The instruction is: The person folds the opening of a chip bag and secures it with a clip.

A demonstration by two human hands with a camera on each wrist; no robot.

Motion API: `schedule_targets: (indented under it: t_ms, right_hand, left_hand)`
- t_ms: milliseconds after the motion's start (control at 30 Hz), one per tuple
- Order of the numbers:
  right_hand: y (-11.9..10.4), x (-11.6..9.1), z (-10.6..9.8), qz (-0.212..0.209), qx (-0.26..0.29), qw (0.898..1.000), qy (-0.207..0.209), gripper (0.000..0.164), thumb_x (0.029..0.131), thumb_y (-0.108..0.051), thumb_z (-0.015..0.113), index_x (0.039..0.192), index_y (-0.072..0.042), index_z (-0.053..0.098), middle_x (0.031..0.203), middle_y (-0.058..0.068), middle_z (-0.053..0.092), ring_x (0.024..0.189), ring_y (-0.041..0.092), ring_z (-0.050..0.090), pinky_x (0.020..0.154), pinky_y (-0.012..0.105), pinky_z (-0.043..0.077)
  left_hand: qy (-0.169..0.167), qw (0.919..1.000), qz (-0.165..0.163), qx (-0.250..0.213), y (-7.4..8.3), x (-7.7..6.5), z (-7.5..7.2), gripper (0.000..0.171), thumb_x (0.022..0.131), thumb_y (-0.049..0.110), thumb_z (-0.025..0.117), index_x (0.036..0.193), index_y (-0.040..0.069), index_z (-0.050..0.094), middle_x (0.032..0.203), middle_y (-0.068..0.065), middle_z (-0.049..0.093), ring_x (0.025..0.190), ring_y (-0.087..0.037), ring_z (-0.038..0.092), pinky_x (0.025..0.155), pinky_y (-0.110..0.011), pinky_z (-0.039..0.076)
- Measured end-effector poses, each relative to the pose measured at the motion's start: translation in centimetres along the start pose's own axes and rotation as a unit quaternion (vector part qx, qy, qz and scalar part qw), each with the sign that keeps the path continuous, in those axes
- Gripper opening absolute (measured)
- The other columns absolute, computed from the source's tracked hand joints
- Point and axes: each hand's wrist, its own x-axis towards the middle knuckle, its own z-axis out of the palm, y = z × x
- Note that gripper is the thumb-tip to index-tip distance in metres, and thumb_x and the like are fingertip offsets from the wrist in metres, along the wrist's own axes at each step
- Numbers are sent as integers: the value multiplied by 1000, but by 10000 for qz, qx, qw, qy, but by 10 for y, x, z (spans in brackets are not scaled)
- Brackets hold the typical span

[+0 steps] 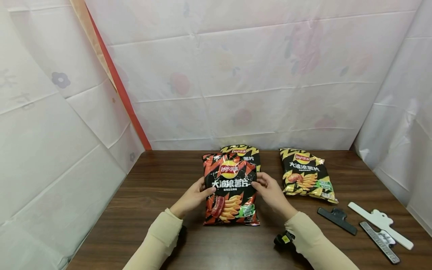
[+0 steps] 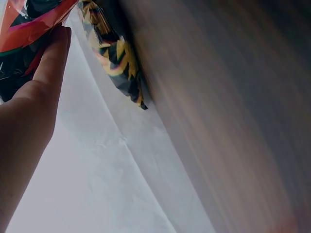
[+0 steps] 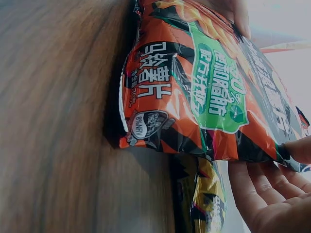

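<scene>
A red and black bag of potato chips (image 1: 233,189) stands near the middle of the table, its printed front facing me. My left hand (image 1: 192,195) grips its left side, thumb over the front. On the opposite edge, my right hand (image 1: 272,192) pinches the bag with the thumb in front and the other fingers behind, as the right wrist view shows. Partly hidden behind it is a yellow and black chip bag (image 1: 240,149). In the right wrist view the red bag (image 3: 165,92) has its lower edge close over the tabletop.
Another yellow and black chip bag (image 1: 305,174) lies at the back right. Nearer on the right are a black clip (image 1: 337,220), a white clip (image 1: 381,224) and a grey clip (image 1: 379,243) overlapping the white one. Cloth-covered walls (image 1: 256,75) border the table (image 1: 148,195).
</scene>
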Motion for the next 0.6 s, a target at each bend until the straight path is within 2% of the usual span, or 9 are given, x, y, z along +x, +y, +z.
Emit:
schedule_targets:
  t_ms: [233, 367, 533, 600]
  right_hand:
    - [6, -6, -12, -85, 170, 9998, -11, 32, 100, -11, 56, 129, 3, 54, 125, 26, 63, 104, 22, 67, 84, 32, 57]
    - [6, -11, -20, -111, 114, 9999, -23, 34, 100, -14, 56, 130, 3, 54, 124, 26, 63, 103, 21, 68, 84, 32, 58]
    - [5, -15, -29, -63, 77, 9999, -34, 36, 100, -17, 57, 130, 4, 53, 126, 26, 63, 99, 11, 67, 84, 31, 57]
    - [5, -17, -32, -50, 35, 10000, -15, 37, 100, -18, 58, 130, 3, 53, 126, 25, 63, 97, 7, 67, 84, 31, 57]
  left_hand:
    - [-161, 9998, 141, 16, 0, 5, 10, 58, 100, 30, 58, 145, 1, 35, 133, -22, 57, 115, -18, 59, 94, -31, 49]
    - [-291, 9994, 151, -81, 2, 6, 15, 58, 100, 29, 58, 146, 3, 34, 134, -21, 57, 115, -17, 60, 93, -30, 50]
    - [-401, 9989, 193, -138, 4, 9, 21, 58, 100, 28, 57, 148, 7, 33, 135, -19, 57, 115, -17, 60, 94, -31, 51]
    - [-398, 9988, 229, -140, 4, 11, 23, 57, 100, 27, 57, 147, 5, 33, 133, -21, 58, 114, -17, 61, 93, -32, 51]
